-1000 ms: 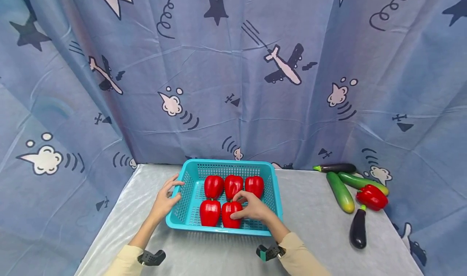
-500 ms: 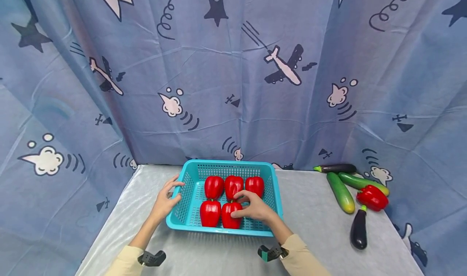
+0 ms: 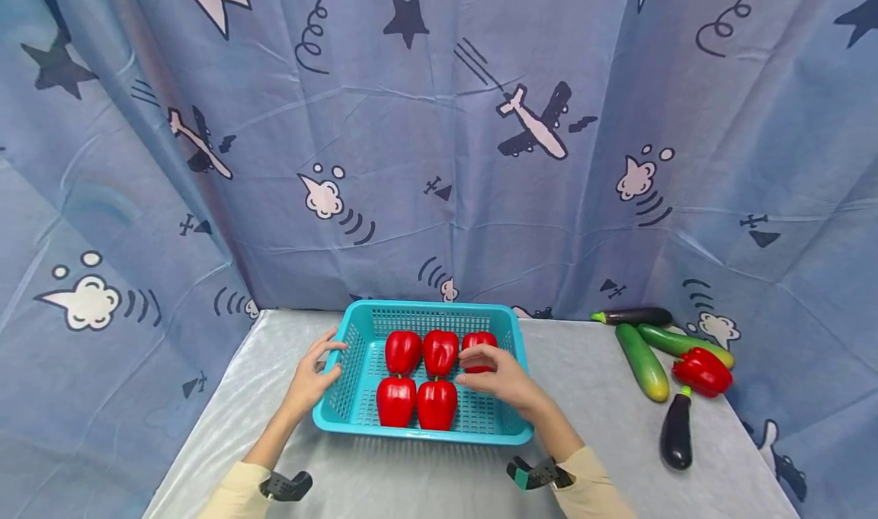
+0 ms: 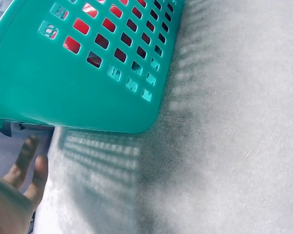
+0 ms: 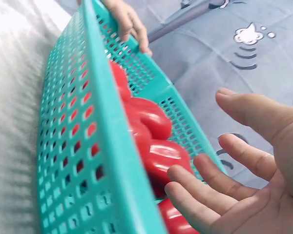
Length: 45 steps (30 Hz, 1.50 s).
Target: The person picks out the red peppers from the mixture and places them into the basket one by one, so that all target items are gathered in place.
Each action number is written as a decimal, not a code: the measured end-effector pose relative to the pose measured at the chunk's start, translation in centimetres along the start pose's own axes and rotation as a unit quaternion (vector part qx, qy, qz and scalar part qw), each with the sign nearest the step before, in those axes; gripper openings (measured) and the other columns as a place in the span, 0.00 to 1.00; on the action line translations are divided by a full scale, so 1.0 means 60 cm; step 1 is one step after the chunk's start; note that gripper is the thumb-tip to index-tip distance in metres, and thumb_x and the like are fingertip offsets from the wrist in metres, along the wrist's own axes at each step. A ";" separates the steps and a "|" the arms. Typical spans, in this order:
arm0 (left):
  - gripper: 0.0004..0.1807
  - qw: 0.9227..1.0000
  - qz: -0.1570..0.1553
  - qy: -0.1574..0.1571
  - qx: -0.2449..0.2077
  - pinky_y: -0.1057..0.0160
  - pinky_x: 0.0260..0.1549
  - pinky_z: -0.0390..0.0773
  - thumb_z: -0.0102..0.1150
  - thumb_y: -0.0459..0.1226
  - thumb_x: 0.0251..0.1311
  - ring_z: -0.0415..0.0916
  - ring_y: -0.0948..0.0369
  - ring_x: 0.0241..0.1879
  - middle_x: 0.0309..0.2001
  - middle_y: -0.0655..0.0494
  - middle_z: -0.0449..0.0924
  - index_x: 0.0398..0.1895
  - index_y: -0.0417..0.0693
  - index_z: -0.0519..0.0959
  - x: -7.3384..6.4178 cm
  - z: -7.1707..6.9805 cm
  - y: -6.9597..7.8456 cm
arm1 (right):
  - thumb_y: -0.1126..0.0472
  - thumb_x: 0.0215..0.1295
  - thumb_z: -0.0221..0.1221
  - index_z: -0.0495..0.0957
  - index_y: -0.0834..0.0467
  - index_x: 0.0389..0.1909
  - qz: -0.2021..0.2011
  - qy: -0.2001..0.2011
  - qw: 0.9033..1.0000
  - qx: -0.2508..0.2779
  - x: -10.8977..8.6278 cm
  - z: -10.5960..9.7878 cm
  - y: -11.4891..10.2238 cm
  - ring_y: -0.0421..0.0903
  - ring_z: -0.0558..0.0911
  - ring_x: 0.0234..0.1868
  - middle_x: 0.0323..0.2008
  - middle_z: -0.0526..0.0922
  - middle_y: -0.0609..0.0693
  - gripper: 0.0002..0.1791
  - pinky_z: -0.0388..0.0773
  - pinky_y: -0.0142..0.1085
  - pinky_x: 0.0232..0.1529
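Observation:
A turquoise plastic basket (image 3: 428,434) with perforated walls holds several red bell peppers (image 3: 437,405), upright in two rows in the head view. My left hand (image 3: 310,376) rests at the basket's left rim, its fingers and thumb spread and reaching over the edge. The right wrist view also shows those left fingers (image 5: 136,31) hanging over the rim. Above the basket's right part is my right hand (image 3: 504,378), fingers apart with nothing between them. It partly hides the back right bell pepper (image 3: 479,341) in the head view.
On the white-covered table (image 3: 569,427), right of the basket, lie an eggplant (image 3: 638,316), a cucumber (image 3: 641,363), a second cucumber (image 3: 679,342), a loose red bell pepper (image 3: 703,372) and another eggplant (image 3: 677,433). A printed blue curtain (image 3: 425,138) hangs behind.
My right hand has let go of the front right bell pepper in the basket and moved right and slightly up. That pepper stays in place. The left hand has not visibly moved.

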<state>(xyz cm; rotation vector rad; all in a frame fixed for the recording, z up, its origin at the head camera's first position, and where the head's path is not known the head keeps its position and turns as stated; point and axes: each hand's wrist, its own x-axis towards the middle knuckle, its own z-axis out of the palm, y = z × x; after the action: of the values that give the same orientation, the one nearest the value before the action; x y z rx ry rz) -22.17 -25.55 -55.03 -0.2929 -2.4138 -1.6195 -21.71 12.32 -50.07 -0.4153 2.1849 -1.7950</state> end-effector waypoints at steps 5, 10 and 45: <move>0.22 1.000 -0.005 -0.002 -0.001 0.36 0.56 0.69 0.57 0.18 0.58 0.56 0.40 0.72 0.75 0.37 0.57 0.56 0.36 0.79 0.002 0.000 -0.001 | 0.61 0.62 0.70 0.75 0.66 0.59 -0.001 -0.001 1.000 0.026 -0.007 -0.016 -0.012 0.64 0.75 0.58 0.56 0.77 0.64 0.27 0.80 0.55 0.49; 0.21 1.000 0.001 -0.001 -0.006 0.34 0.55 0.69 0.57 0.17 0.57 0.56 0.37 0.71 0.74 0.33 0.57 0.56 0.32 0.79 -0.001 0.000 0.017 | 0.60 0.65 0.68 0.74 0.66 0.60 0.004 0.006 1.000 0.030 -0.018 -0.031 -0.023 0.63 0.75 0.59 0.58 0.76 0.63 0.26 0.81 0.52 0.49; 0.22 1.000 -0.007 -0.002 0.004 0.37 0.58 0.68 0.57 0.19 0.58 0.56 0.40 0.73 0.75 0.38 0.57 0.56 0.36 0.79 0.001 -0.001 -0.002 | 0.58 0.75 0.59 0.70 0.68 0.63 0.067 0.101 0.987 0.101 -0.149 -0.218 0.023 0.50 0.83 0.55 0.56 0.80 0.57 0.23 0.78 0.45 0.54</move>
<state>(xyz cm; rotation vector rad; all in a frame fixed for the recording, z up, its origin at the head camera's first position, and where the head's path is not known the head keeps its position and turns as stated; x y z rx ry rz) -22.25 -25.61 -55.09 -0.2792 -2.4291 -1.6172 -18.72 27.88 -48.69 -0.0422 2.0710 -2.0334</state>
